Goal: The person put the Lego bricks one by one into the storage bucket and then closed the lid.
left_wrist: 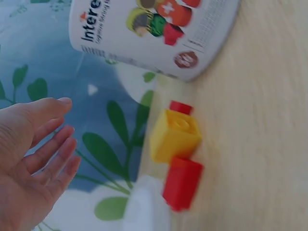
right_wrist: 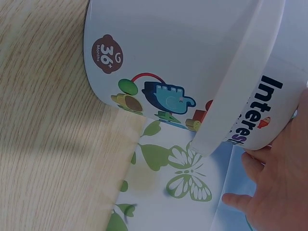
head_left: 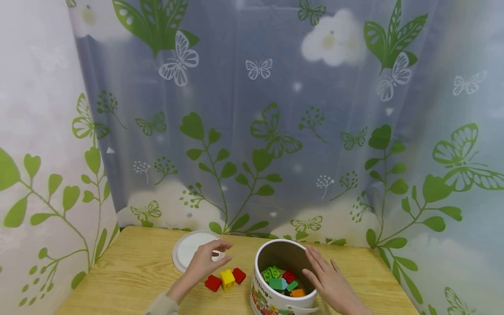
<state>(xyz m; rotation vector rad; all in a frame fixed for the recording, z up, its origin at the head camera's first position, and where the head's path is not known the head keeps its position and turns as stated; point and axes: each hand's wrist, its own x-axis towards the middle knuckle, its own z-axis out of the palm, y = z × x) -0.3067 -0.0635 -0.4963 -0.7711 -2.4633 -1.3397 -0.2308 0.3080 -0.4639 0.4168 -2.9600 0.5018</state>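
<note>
A white bucket point(head_left: 281, 302) with printed pictures stands at the front of the table, its top uncovered. Inside lie several building blocks point(head_left: 278, 284) in green, red, orange and light blue. My right hand point(head_left: 328, 278) rests at the bucket's right rim with its fingers extended. To the left of the bucket, a yellow block point(head_left: 227, 279) stands between two red blocks point(left_wrist: 183, 184) on the table. My left hand point(head_left: 208, 259) hovers above and left of these blocks, fingers parted and nothing in them. Behind that hand lies a round white lid point(head_left: 182, 249).
The wooden table point(head_left: 130, 271) runs back to a patterned curtain point(head_left: 236, 175) with leaves and butterflies. More curtain closes in the left and right sides. A white handle point(right_wrist: 236, 82) hangs down the bucket's side.
</note>
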